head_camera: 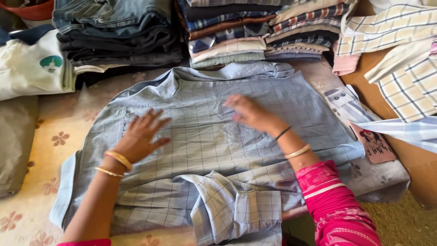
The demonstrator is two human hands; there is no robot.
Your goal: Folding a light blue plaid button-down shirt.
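Blue checked shirt (255, 98) spread back-up on the cloth-covered worktop (54, 132), collar toward the far stacks, sleeves folded in across the near hem. Left hand (141, 136) flat on the cloth left of centre, fingers spread, gripping nothing. Right hand (248, 113) also flat and open, blurred, a little farther up and right of centre; hands apart, both pressing rather than holding. Likely risks, as judgement only: pushing the fabric sideways and raising a ridge between the palms instead of flattening it; dragging the folded sleeves (227, 200) out of line, since these lie loose near the edge; letting the near hem slide off the worktop edge, where part of the shirt already hangs. Bangles (119, 159) apt to catch on a cuff or a button. Stacks of folded shirts (268, 32) and jeans (118, 32) just beyond the collar, close enough to be nudged by a long forward stroke. Small card (374, 146) at the right edge, near the shirt's side, easy to sweep off.
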